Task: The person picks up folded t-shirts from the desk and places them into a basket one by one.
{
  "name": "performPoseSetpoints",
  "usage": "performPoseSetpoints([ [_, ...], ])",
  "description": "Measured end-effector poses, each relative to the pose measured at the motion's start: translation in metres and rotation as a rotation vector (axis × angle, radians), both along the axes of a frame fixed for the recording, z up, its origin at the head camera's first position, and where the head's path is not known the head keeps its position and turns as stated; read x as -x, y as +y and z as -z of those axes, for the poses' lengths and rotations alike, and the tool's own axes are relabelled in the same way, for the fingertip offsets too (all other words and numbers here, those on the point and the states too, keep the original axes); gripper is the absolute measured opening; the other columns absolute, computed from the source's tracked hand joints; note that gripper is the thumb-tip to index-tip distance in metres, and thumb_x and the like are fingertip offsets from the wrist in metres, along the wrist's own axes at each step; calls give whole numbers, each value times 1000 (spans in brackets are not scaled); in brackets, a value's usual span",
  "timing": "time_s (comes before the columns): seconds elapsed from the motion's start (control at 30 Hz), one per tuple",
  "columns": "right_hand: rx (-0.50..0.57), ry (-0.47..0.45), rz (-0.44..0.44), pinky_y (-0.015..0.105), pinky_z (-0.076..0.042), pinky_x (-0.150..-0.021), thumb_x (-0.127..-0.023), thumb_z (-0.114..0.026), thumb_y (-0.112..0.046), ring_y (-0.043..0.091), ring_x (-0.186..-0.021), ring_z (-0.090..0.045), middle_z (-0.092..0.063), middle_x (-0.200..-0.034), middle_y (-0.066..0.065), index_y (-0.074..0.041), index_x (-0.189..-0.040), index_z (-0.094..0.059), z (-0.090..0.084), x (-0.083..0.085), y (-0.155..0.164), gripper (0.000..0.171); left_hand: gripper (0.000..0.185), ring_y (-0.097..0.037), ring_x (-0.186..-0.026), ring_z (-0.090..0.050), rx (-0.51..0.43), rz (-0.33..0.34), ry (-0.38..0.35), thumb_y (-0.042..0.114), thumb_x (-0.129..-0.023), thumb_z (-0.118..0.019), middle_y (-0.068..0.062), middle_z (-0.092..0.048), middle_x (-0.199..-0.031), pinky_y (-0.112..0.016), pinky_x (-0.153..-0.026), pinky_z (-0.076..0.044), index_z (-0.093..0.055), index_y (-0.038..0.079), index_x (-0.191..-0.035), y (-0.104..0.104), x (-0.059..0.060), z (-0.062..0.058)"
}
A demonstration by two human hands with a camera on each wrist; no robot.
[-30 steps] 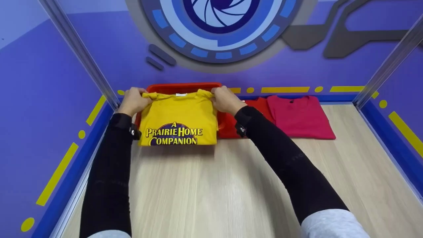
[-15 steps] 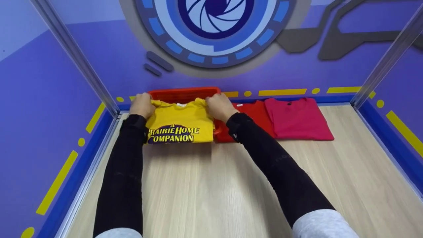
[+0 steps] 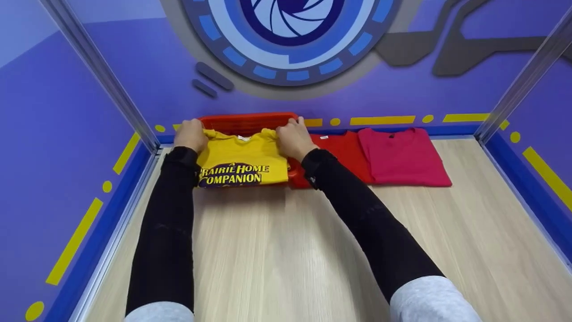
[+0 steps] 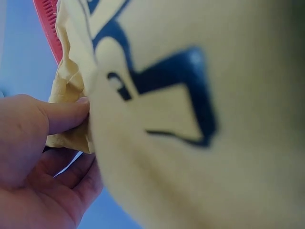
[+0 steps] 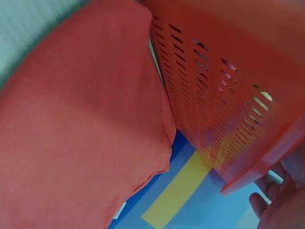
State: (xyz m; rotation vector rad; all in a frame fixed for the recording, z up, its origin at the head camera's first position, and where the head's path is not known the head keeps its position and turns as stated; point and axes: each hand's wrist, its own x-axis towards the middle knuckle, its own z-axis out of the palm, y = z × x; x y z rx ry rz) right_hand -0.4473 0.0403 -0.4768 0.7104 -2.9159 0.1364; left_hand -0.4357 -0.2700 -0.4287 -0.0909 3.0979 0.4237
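A folded yellow T-shirt (image 3: 243,156) with printed lettering lies over the red plastic basket (image 3: 250,120) in the head view, covering much of it. At the shirt's left shoulder corner my left hand (image 3: 191,135) pinches the cloth; the left wrist view shows the thumb (image 4: 69,114) pressed on a folded edge. My right hand (image 3: 295,139) holds the opposite shoulder corner, close to the basket's right rim. In the right wrist view, bent fingers (image 5: 267,191) show beside the slotted basket wall (image 5: 205,81), while the shirt there is hidden.
Right of the basket, a folded red T-shirt (image 3: 342,154) lies close against its side. A folded pink T-shirt (image 3: 404,156) overlaps the red one. The blue-purple back wall (image 3: 147,98) stands right behind them, and a side wall (image 3: 53,156) rises at the left.
Both hands have brought the yellow T-shirt down and back into the basket, the left hand shifting inward. Its front hem now sits farther back. The red and pink T-shirts stay put.
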Motion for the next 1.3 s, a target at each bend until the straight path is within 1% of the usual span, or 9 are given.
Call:
performPoseSetpoints([
  [0.17, -40, -13, 46, 57, -32, -116, -101, -65, -21, 36, -116, -62, -79, -110, 15, -7, -110, -76, 3, 5, -6, 20, 21, -49, -117, -73, 26, 14, 9, -1, -101, -64, -32, -75, -127, -58, -104, -61, -75, -10, -117, 3, 4, 1],
  [0.27, -51, -19, 45, 57, -32, -117, -102, -64, -21, 36, -114, -63, -79, -109, 15, -6, -109, -77, 5, 6, -10, 20, 25, -49, -119, -73, 41, 24, 0, -1, -101, -64, -33, -75, -130, -59, -105, -60, -75, -11, -122, 3, 6, 2],
  [0.4, -34, -18, 40, 57, -31, -118, -101, -63, -18, 36, -110, -64, -79, -106, 15, -6, -106, -76, 6, 6, -11, 18, 25, -49, -121, -72, 31, 3, -10, 0, -102, -64, -33, -74, -131, -59, -107, -59, -74, -11, -123, 2, 9, 3],
  [0.63, -12, -55, 42, 58, -31, -117, -92, -68, -14, 35, -107, -65, -78, -101, 12, -9, -93, -74, 2, 10, -8, 8, 23, -46, -122, -68, -63, -15, -43, 3, -104, -66, -30, -72, -132, -57, -111, -55, -73, -7, -123, 1, 11, -1],
  [0.8, 4, -35, 60, 57, -34, -112, -91, -72, -16, 36, -108, -66, -78, -106, 13, -8, -101, -74, -2, 13, -4, 13, 28, -44, -130, -65, -141, -44, -66, 2, -105, -62, -28, -69, -140, -56, -116, -53, -71, -4, -131, 0, 13, -3],
  [0.93, 1, -40, 73, 56, -36, -110, -90, -78, -22, 37, -109, -66, -79, -109, 15, -7, -102, -76, -2, 12, -5, 20, 41, -46, -142, -59, -175, -26, -93, -2, -104, -57, -29, -63, -152, -57, -122, -50, -65, -4, -144, -6, 10, -2],
  [1.03, -11, -46, 66, 56, -35, -111, -89, -83, -30, 38, -109, -65, -79, -108, 16, -5, -101, -76, 0, 10, -8, 28, 47, -47, -147, -56, -180, -13, -114, -4, -103, -55, -29, -59, -157, -57, -124, -48, -61, -5, -150, -7, 9, 2],
  [1.13, -24, -52, 65, 57, -34, -115, -87, -87, -35, 38, -112, -63, -79, -109, 17, -5, -102, -76, 2, 9, -8, 35, 47, -46, -148, -55, -179, -9, -125, -4, -103, -56, -28, -59, -158, -56, -125, -47, -61, -4, -150, -5, 10, 5],
  [1.3, -17, -39, 75, 58, -32, -116, -86, -84, -28, 38, -116, -59, -78, -108, 16, -7, -101, -75, 2, 10, -8, 28, 48, -44, -147, -56, -192, -16, -138, -3, -103, -56, -28, -57, -160, -54, -125, -47, -61, -4, -150, -5, 13, 8],
])
